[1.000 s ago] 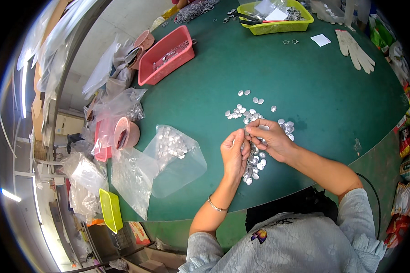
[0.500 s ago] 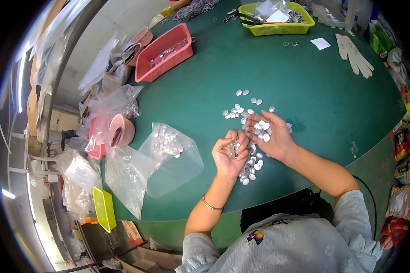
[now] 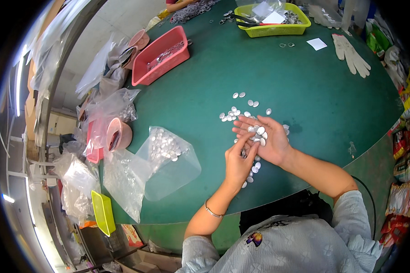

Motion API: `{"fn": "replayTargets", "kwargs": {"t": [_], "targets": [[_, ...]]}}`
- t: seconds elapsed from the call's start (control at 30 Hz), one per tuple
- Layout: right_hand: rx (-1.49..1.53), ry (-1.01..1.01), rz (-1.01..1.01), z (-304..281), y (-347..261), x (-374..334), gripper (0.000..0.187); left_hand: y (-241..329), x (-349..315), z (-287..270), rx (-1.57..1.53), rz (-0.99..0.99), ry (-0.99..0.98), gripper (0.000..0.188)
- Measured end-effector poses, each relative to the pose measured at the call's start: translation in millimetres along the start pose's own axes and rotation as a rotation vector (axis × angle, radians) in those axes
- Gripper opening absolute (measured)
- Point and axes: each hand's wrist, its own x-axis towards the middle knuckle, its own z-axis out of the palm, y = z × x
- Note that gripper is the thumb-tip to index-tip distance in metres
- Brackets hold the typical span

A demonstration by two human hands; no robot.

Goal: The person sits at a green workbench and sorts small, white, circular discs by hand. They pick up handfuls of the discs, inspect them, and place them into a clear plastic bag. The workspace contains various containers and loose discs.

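My right hand (image 3: 274, 144) is turned palm up, fingers stretched to the left, and cups several small silver oval discs (image 3: 261, 131). Over its palm, my left hand (image 3: 236, 169) brings thumb and fingertips together among these discs. More discs show inside the left hand's curled fingers. Beneath both hands lies a pile of the same discs (image 3: 256, 167), partly hidden by them. Beyond the hands, loose discs (image 3: 233, 112) are scattered on the green table (image 3: 205, 75). To the left lies a clear plastic bag (image 3: 180, 179) with many discs in it.
A red basin (image 3: 180, 57) of small metal parts stands far left, a yellow-green basket (image 3: 278, 31) at the back. A white glove (image 3: 351, 54) lies far right. At left are a pink cup (image 3: 123, 136), plastic bags (image 3: 77, 175) and a small yellow tray (image 3: 103, 213).
My left hand has turned over and moved up and right, from beside the right hand to its palm. The right hand has shifted slightly left and lower, palm still up.
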Motion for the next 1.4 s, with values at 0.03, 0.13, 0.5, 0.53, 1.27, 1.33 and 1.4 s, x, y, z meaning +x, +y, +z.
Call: {"fn": "replayTargets", "kwargs": {"t": [0.03, 0.13, 0.5, 0.53, 1.27, 1.33, 1.4], "targets": [[0.026, 0.014, 0.011, -0.2, 0.7, 0.3, 0.047, 1.6, 0.3, 0.2, -0.007, 0.017, 0.006, 0.027], [0.02, 0.015, 0.009, 1.0, 1.3, -0.6, 0.045, 3.6, 1.1, -0.4, -0.009, 0.048, 0.006, 0.028], [0.203, 0.082, 0.011, -5.2, 1.4, 4.0, 0.045, -15.4, 12.0, -21.5, -1.465, -0.466, -0.173, 0.013], [0.205, 0.086, 0.011, -4.6, 1.8, 4.0, 0.045, -17.0, 11.5, -21.9, -1.536, -0.446, -0.176, 0.014], [0.195, 0.061, -0.011, -5.5, -1.9, 3.7, 0.043, -7.4, 7.8, -13.8, -0.791, -0.445, -0.054, 0.018], [0.218, 0.076, -0.017, -5.5, -2.6, 4.0, 0.043, -3.8, 9.9, -14.4, -0.937, -0.473, -0.062, 0.017], [0.249, 0.094, -0.011, -7.5, -1.6, 6.0, 0.043, -2.5, 10.9, -16.3, -1.133, -0.502, -0.072, 0.014]]}}
